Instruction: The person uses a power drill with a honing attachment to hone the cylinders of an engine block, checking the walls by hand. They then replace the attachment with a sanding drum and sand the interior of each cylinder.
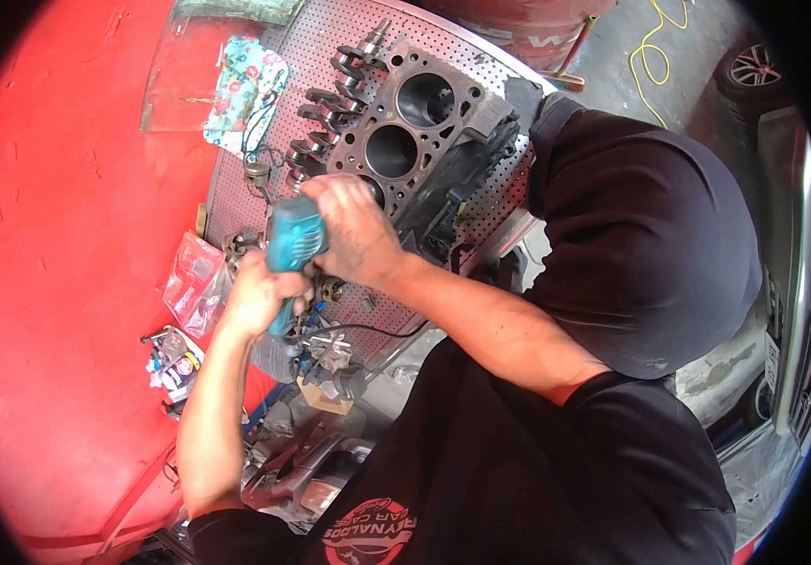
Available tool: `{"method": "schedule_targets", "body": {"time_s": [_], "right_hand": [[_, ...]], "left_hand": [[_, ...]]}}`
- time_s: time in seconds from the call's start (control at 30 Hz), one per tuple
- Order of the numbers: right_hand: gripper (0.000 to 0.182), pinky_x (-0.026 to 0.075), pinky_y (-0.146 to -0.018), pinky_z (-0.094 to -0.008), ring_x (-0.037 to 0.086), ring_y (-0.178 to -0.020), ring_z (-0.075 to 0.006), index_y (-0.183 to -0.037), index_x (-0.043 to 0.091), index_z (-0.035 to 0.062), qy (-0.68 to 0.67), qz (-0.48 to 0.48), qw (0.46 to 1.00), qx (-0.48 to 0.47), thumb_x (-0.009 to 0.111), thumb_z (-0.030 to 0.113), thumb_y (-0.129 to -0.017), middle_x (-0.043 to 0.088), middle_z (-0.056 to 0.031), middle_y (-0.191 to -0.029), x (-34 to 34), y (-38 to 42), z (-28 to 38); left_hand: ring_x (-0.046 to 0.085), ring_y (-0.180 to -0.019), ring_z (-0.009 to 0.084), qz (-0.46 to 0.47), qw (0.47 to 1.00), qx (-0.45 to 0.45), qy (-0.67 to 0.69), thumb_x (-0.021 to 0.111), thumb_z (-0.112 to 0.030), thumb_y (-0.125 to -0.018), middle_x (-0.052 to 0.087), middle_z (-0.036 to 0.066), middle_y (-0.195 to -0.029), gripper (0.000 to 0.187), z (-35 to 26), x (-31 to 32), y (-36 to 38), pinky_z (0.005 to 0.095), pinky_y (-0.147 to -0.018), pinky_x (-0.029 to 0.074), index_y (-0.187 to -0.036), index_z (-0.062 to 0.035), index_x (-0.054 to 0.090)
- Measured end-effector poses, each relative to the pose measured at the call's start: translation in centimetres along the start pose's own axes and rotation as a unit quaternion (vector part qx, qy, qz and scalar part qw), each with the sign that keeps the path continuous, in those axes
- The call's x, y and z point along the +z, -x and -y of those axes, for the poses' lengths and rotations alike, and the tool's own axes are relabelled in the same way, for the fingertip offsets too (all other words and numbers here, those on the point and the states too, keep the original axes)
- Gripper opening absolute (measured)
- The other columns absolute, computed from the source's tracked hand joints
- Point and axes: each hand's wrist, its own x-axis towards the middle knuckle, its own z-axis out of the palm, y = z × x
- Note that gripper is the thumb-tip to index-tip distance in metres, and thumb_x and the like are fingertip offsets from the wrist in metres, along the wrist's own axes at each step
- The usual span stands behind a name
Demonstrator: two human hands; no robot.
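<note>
A teal cordless drill is in the middle of the view, slightly blurred. My left hand is wrapped round its handle. At the drill's front end, against its body, is my right hand with curled fingers; what lies inside them is hidden. That hand covers part of an engine block with large round cylinder bores, over the edge of the nearest bore. Along the block's left side lies a crankshaft. A piston sits just above the drill.
The block rests on a perforated metal table. Left of it spreads a red surface with a plastic bag. A floral cloth lies at the top. Loose parts crowd below my hands. Dark rounded cloth fills the right.
</note>
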Motion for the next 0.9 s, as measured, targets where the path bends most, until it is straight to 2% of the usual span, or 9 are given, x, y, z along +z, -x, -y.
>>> {"method": "schedule_targets", "body": {"time_s": [0.07, 0.27, 0.83, 0.9], "right_hand": [[0.080, 0.041, -0.107, -0.0516, 0.057, -0.117, -0.0391, -0.128, 0.051, 0.0024, -0.009, -0.004, 1.000, -0.022, 0.085, 0.011, -0.056, 0.058, -0.0194, -0.120, 0.5, -0.1, 1.5], [0.089, 0.039, -0.106, -0.0536, 0.054, -0.118, -0.0398, -0.134, 0.047, 0.0013, -0.040, -0.004, 0.997, -0.063, 0.084, 0.012, -0.054, 0.055, -0.0198, -0.125, 0.2, -1.1, 5.2], [0.094, 0.038, -0.107, -0.0519, 0.052, -0.121, -0.0390, -0.136, 0.045, 0.0029, -0.066, 0.038, 0.996, -0.049, 0.087, 0.009, -0.052, 0.053, -0.0184, -0.127, -0.9, -2.0, 6.8], [0.092, 0.038, -0.108, -0.0501, 0.052, -0.120, -0.0367, -0.136, 0.047, 0.0016, -0.054, 0.041, 0.996, -0.055, 0.088, 0.012, -0.054, 0.053, -0.0174, -0.126, -1.2, -2.1, 7.0]], "left_hand": [[0.062, -0.057, 0.0163, -0.012, 1.000, -0.004, 0.004, 0.064, -0.003, -0.069, 0.067, 0.010, -0.072, 0.026, 0.0, -1.0, 2.0, 0.0297, -0.054, 0.050, -0.093, 0.0051, 0.067], [0.061, -0.058, 0.0172, -0.038, 0.999, 0.009, 0.006, 0.061, -0.007, -0.064, 0.066, 0.012, -0.072, 0.030, -1.6, -2.1, 6.7, 0.0281, -0.057, 0.050, -0.091, 0.0057, 0.065], [0.060, -0.055, 0.0176, -0.067, 0.998, 0.003, 0.009, 0.063, -0.009, -0.063, 0.065, 0.013, -0.071, 0.035, -2.8, -1.9, 8.5, 0.0301, -0.056, 0.050, -0.094, 0.0063, 0.065], [0.060, -0.055, 0.0177, -0.074, 0.997, 0.003, 0.009, 0.063, -0.010, -0.062, 0.065, 0.013, -0.071, 0.035, -2.7, -1.9, 8.6, 0.0301, -0.056, 0.050, -0.094, 0.0063, 0.065]]}}
